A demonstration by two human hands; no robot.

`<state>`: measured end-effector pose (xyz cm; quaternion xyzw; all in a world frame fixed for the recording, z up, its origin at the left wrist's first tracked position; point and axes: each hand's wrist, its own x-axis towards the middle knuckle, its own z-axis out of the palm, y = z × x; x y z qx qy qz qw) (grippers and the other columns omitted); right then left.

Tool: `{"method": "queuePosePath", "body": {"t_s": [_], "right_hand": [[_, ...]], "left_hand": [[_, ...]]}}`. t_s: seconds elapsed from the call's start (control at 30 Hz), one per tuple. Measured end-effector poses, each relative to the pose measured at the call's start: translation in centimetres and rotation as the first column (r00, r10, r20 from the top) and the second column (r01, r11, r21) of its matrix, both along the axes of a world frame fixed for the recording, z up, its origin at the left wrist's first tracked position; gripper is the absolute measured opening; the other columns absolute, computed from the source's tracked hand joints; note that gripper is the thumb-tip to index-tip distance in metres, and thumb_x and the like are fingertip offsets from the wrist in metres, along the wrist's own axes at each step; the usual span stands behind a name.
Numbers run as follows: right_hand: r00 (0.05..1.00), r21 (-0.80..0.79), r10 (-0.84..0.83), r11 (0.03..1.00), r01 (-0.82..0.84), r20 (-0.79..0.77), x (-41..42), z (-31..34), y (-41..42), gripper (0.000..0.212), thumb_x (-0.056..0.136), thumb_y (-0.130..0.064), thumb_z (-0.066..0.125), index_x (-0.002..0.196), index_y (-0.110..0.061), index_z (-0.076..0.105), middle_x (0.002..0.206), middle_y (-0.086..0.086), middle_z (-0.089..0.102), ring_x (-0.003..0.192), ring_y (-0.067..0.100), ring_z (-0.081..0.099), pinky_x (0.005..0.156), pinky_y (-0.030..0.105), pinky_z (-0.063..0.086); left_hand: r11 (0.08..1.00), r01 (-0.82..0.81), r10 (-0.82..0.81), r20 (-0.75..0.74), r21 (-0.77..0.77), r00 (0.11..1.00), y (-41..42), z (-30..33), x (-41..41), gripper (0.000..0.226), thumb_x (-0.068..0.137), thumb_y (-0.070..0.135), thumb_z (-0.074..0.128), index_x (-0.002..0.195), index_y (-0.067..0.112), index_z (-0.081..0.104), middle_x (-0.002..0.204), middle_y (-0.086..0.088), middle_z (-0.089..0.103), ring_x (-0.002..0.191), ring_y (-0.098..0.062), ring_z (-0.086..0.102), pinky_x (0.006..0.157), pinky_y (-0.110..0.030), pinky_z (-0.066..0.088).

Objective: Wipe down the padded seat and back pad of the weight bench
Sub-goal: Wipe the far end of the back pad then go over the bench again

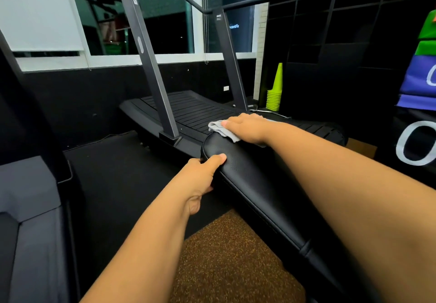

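Observation:
The black padded back pad [250, 173] of the weight bench runs from the lower right up to the middle of the view. A seam at the lower right separates it from the seat pad [330, 276], mostly hidden under my right forearm. My right hand [247, 128] lies flat on a grey cloth [220, 129] at the pad's far end, fingers pressing it down. My left hand [203, 175] grips the pad's left edge, thumb on top and fingers curled underneath.
A black curved treadmill [188, 111] with slanted uprights stands just beyond the bench. A stack of lime cones [274, 92] sits at the back right by a dark shelving grid. Grey equipment is at the left; a brown mat [231, 260] lies below.

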<state>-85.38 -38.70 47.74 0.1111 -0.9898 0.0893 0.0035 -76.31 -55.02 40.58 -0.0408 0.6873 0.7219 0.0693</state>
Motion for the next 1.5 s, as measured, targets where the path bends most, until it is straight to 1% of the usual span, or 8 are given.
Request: {"method": "queuePosePath", "body": {"t_s": [0.1, 0.17, 0.27, 0.5, 0.77, 0.97, 1.23, 1.5], "right_hand": [[0.996, 0.120, 0.078, 0.989, -0.081, 0.033, 0.7, 0.4, -2.6, 0.074, 0.082, -0.065, 0.004, 0.144, -0.041, 0.037, 0.152, 0.006, 0.036, 0.139, 0.041, 0.027, 0.113, 0.059, 0.017], [0.985, 0.175, 0.175, 0.969, -0.174, 0.007, 1.4, 0.2, -4.3, 0.063, 0.088, -0.063, 0.014, 0.138, -0.040, 0.045, 0.146, 0.004, 0.044, 0.134, 0.038, 0.033, 0.110, 0.055, 0.024], [0.974, 0.005, 0.227, 0.974, -0.227, -0.006, 2.1, 0.3, -3.9, 0.041, 0.099, -0.059, 0.026, 0.121, -0.041, 0.056, 0.136, 0.000, 0.051, 0.132, 0.033, 0.036, 0.111, 0.050, 0.024], [0.998, 0.087, 0.023, 0.996, -0.018, -0.051, 0.2, -0.3, -0.3, 0.051, 0.101, -0.055, 0.016, 0.146, -0.040, 0.036, 0.151, 0.009, 0.037, 0.139, 0.038, 0.029, 0.115, 0.058, 0.016], [0.918, -0.008, 0.369, 0.927, -0.374, -0.143, 2.2, -1.9, 0.3, 0.061, 0.094, -0.064, 0.014, 0.148, -0.043, 0.030, 0.152, -0.010, 0.036, 0.141, 0.021, 0.029, 0.117, 0.050, 0.014], [0.996, -0.031, 0.028, 0.999, -0.031, -0.082, 0.9, -1.5, 2.2, 0.054, 0.101, -0.058, 0.016, 0.152, -0.043, 0.021, 0.163, -0.005, 0.017, 0.150, 0.028, 0.010, 0.118, 0.057, 0.003], [0.964, -0.041, 0.244, 0.968, -0.249, -0.103, 5.6, -3.6, 6.1, 0.054, 0.099, -0.063, 0.017, 0.151, -0.050, 0.009, 0.164, -0.013, 0.002, 0.151, 0.016, -0.006, 0.120, 0.050, -0.002], [0.992, -0.040, -0.117, 0.993, 0.115, -0.055, 3.9, -2.3, 4.8, 0.054, 0.102, -0.056, 0.015, 0.153, -0.044, 0.007, 0.165, -0.006, -0.002, 0.151, 0.029, -0.002, 0.116, 0.060, -0.001]], "left_hand": [[0.999, -0.042, 0.042, -0.003, 0.002, 0.999, 0.4, -0.4, -0.1, 0.095, 0.047, 0.061, 0.074, 0.127, 0.014, 0.054, 0.117, -0.005, 0.067, 0.104, -0.023, 0.066, 0.094, -0.042, 0.053], [0.998, -0.057, 0.057, -0.013, 0.011, 0.998, 0.6, -0.5, -0.1, 0.095, 0.047, 0.061, 0.074, 0.126, 0.014, 0.055, 0.115, -0.006, 0.068, 0.103, -0.024, 0.066, 0.094, -0.044, 0.053], [0.997, -0.070, 0.070, -0.012, 0.029, 0.997, 0.7, -0.7, -0.2, 0.099, 0.046, 0.062, 0.075, 0.130, 0.015, 0.053, 0.116, -0.006, 0.067, 0.104, -0.024, 0.065, 0.095, -0.044, 0.052], [0.992, -0.125, 0.125, -0.005, -0.004, 0.992, 1.1, -1.3, -0.5, 0.110, 0.045, 0.069, 0.075, 0.137, 0.016, 0.048, 0.123, -0.006, 0.063, 0.112, -0.028, 0.060, 0.100, -0.049, 0.046], [0.981, -0.167, 0.164, -0.044, -0.103, 0.986, 1.9, -0.6, 0.7, 0.104, 0.050, 0.070, 0.061, 0.136, 0.015, 0.041, 0.123, -0.008, 0.057, 0.110, -0.029, 0.056, 0.097, -0.051, 0.048], [0.975, -0.192, 0.189, -0.033, -0.108, 0.981, 2.0, -0.3, 0.9, 0.110, 0.049, 0.072, 0.062, 0.140, 0.015, 0.038, 0.129, -0.007, 0.053, 0.114, -0.029, 0.054, 0.098, -0.051, 0.047], [0.975, -0.200, 0.196, -0.048, -0.093, 0.979, 2.1, -0.8, 0.9, 0.083, 0.078, 0.058, 0.062, 0.143, 0.015, 0.033, 0.129, -0.006, 0.049, 0.112, -0.027, 0.051, 0.100, -0.047, 0.045], [0.972, -0.193, 0.189, -0.041, -0.131, 0.981, 2.6, 0.1, 1.8, 0.094, 0.074, 0.065, 0.055, 0.149, 0.019, 0.024, 0.146, -0.005, 0.038, 0.123, -0.027, 0.046, 0.104, -0.045, 0.040]]}}
